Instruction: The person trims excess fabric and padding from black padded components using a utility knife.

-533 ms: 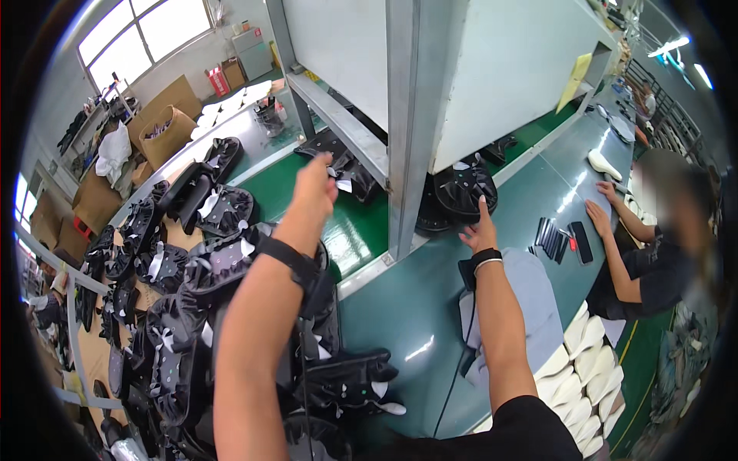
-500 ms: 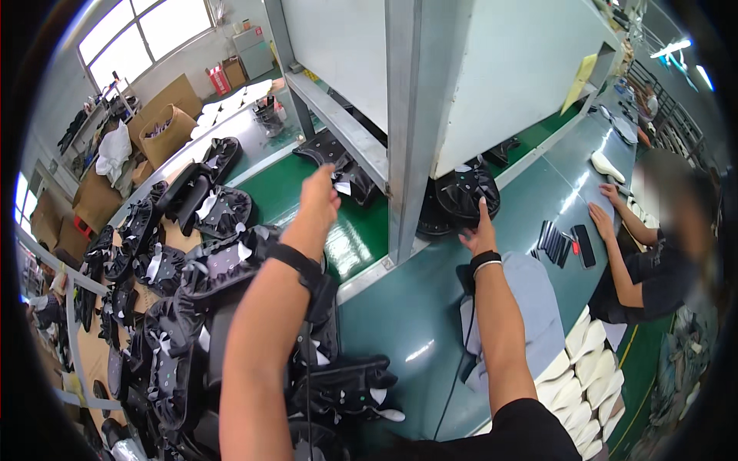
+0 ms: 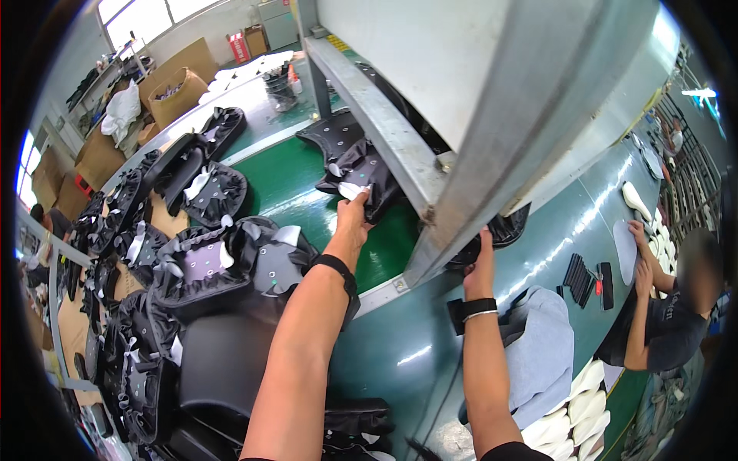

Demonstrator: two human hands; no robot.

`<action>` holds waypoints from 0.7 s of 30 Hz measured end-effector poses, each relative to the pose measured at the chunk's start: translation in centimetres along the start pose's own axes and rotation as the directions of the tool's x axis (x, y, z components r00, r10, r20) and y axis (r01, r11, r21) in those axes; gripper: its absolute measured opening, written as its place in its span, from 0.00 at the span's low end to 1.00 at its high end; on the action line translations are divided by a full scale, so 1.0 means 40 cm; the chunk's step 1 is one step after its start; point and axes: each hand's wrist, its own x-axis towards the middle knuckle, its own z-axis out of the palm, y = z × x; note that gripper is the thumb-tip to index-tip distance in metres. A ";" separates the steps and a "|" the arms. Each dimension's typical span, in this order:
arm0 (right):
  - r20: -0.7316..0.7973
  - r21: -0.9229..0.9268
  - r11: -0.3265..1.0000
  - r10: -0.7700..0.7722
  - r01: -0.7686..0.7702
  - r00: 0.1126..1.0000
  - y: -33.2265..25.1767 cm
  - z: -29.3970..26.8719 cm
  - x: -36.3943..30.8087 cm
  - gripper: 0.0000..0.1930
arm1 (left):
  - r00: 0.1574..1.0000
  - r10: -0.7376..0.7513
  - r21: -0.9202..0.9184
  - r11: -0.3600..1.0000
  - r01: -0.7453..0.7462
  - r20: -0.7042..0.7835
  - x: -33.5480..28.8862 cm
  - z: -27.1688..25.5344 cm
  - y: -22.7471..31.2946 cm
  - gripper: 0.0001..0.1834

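Observation:
Under the metal frame, on the green conveyor belt, lies a black padded seat with gathered edges, small metal studs and a white tab. My left hand pinches its near edge by the white tab. On the other side of the slanted metal post, my right hand grips another black padded seat, thumb up along its side. The post hides part of that seat, and most of my right fingers are out of sight. A further black studded piece lies behind the left seat.
Many similar black seats are heaped at the left. Grey-blue cloth lies on the table by my right forearm, beside pale curved pieces. Black strips and a phone lie farther right, near a co-worker handling a pale sheet.
My left hand has come down onto the left seat's edge and closed there. My right hand and its seat sit lower, partly behind the post. The view has shifted, and the co-worker's hands now hold a sheet.

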 end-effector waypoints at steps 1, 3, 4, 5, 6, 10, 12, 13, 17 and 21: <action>0.039 0.002 1.000 -0.005 0.004 0.999 -0.014 -0.027 0.016 0.31 | 0.999 -0.018 0.012 1.000 0.018 -0.027 -0.034 0.028 0.004 0.19; -0.042 0.003 0.999 0.035 -0.035 0.999 -0.054 -0.080 0.036 0.32 | 0.992 -0.128 0.045 0.991 0.128 -0.017 -0.126 0.078 0.059 0.17; 0.069 0.079 0.997 -0.026 0.020 0.997 -0.079 -0.108 0.040 0.28 | 0.994 -0.113 0.033 0.993 0.113 -0.012 -0.173 0.093 0.109 0.17; 0.181 0.162 0.985 -0.089 0.060 0.979 -0.096 -0.130 0.037 0.24 | 0.996 -0.076 0.154 0.985 0.081 -0.039 -0.214 0.100 0.164 0.16; 0.144 0.154 0.987 -0.076 0.054 0.987 -0.119 -0.146 0.001 0.27 | 0.997 -0.038 0.274 0.960 0.057 -0.074 -0.260 0.095 0.223 0.15; 0.133 0.020 0.977 -0.213 0.212 0.968 -0.194 -0.237 -0.234 0.27 | 0.990 0.116 0.533 0.835 -0.138 0.075 -0.461 -0.118 0.495 0.09; 0.144 -0.027 0.944 -0.321 0.328 0.936 -0.243 -0.317 -0.339 0.27 | 0.970 0.144 0.471 0.854 -0.223 0.197 -0.627 -0.206 0.604 0.09; 0.134 -0.048 0.932 -0.349 0.358 0.927 -0.261 -0.351 -0.400 0.27 | 0.963 0.192 0.448 0.856 -0.258 0.188 -0.729 -0.223 0.629 0.08; 0.244 0.000 0.954 -0.290 0.299 0.925 -0.257 -0.409 -0.652 0.29 | 0.944 0.324 0.349 0.880 -0.323 0.057 -1.014 -0.413 0.700 0.10; 0.518 0.142 0.987 -0.144 0.082 0.843 -0.172 -0.299 -0.875 0.29 | 0.869 0.474 0.179 0.876 -0.448 -0.140 -1.266 -0.617 0.703 0.10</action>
